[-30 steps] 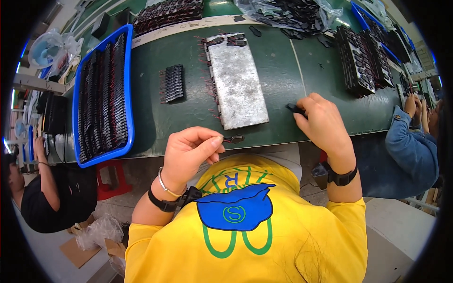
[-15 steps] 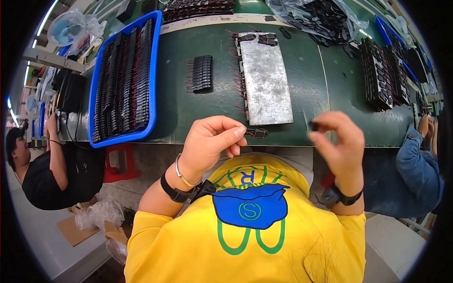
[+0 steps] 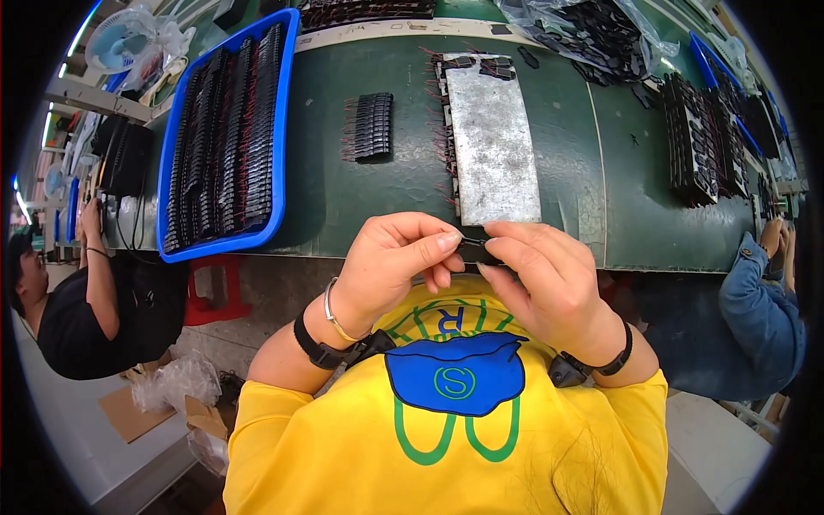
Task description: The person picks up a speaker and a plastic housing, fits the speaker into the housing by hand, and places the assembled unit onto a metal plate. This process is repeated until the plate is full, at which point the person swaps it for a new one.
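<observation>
In front of my chest, at the table's near edge, a small black part (image 3: 472,242) is pinched in the thumb and fingertips of my left hand (image 3: 403,253). My right hand (image 3: 549,273) meets it from the other side, fingers closed at the part's right end; they hide whatever small piece is in them. Just beyond lies a silver metal plate (image 3: 493,146), with black parts trailing red wires (image 3: 449,142) along its left side and a couple more on its far end. A neat row of similar black parts (image 3: 372,127) lies left of the plate.
At the left stands a blue tray (image 3: 281,129) with long rows of wired black parts. A clear bag of flat black pieces (image 3: 592,39) lies at the back right. Stacked black parts (image 3: 691,142) stand farther right. Other people sit at both sides.
My right hand has moved left and inward, from beyond the plate's right corner to the part in my left hand. My left hand keeps its pinch and has barely shifted.
</observation>
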### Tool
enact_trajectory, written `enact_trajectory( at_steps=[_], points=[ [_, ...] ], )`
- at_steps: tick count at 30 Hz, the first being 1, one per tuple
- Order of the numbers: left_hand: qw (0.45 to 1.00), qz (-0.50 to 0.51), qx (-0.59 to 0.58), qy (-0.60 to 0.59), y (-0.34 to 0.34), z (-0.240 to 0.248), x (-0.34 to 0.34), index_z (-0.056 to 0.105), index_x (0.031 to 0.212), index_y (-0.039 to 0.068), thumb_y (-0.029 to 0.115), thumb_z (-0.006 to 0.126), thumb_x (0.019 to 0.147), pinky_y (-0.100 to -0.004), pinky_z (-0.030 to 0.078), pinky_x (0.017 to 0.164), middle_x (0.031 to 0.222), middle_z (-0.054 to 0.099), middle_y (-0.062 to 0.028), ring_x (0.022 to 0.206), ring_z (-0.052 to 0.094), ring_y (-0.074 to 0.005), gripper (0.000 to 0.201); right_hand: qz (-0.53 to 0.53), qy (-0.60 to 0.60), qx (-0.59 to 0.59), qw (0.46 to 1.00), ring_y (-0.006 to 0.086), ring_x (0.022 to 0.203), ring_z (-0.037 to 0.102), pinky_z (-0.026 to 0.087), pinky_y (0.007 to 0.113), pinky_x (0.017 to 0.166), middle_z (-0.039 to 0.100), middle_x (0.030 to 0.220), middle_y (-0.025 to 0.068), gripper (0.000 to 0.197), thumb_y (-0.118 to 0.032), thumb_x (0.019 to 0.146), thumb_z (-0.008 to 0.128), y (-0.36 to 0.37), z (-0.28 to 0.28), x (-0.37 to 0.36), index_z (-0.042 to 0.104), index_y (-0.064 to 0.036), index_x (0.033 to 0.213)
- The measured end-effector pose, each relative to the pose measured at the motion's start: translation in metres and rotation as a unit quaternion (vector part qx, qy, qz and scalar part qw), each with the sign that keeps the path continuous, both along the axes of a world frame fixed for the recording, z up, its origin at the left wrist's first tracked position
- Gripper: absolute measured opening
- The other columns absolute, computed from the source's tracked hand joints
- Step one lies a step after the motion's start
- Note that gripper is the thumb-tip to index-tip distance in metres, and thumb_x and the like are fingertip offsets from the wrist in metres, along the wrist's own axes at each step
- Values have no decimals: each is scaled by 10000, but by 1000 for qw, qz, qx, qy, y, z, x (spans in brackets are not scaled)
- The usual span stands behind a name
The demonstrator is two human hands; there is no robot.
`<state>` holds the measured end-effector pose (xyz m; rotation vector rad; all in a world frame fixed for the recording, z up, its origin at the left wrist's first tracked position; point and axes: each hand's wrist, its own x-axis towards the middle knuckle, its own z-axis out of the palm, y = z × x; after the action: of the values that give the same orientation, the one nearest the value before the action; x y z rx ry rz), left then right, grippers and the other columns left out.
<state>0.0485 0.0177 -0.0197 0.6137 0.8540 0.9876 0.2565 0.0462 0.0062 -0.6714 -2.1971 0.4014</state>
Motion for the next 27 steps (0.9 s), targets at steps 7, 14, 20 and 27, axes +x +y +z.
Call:
enact_trajectory(
  at_steps=[7, 14, 20, 27],
  points=[
    [1000, -7, 2, -17, 0, -2, -1, 644, 990, -30, 90, 593, 924, -230, 535, 545, 787, 690, -132, 593, 644, -136, 147, -11, -8, 13, 1000, 293, 746, 661, 542, 351, 639, 656, 898, 154, 289, 9, 657, 728, -1, -5, -3, 615, 25, 922],
    [1000, -8, 7, -8, -2, -2, 0, 644, 993, -29, 106, 584, 931, -231, 538, 556, 788, 690, -135, 598, 646, -138, 161, -9, -7, 2, 1000, 319, 727, 666, 547, 356, 627, 666, 886, 180, 306, 56, 652, 735, -2, -6, -2, 607, 31, 929],
    [998, -3, 61, 20, -6, 5, 4, 645, 980, -11, 44, 663, 870, -209, 523, 624, 816, 678, -64, 685, 635, -92, 124, -5, 1, 15, 1000, 314, 722, 665, 550, 346, 617, 661, 882, 178, 298, 59, 660, 729, -3, -5, 0, 608, 42, 932],
    [981, 30, 161, 106, -15, 7, 11, 633, 970, -25, -91, 706, 776, -213, 522, 723, 896, 650, -58, 802, 636, -91, 218, 19, 2, 88, 996, 301, 716, 664, 553, 335, 597, 652, 894, 196, 299, 60, 667, 728, -3, -6, 3, 603, 65, 939]
  ],
)
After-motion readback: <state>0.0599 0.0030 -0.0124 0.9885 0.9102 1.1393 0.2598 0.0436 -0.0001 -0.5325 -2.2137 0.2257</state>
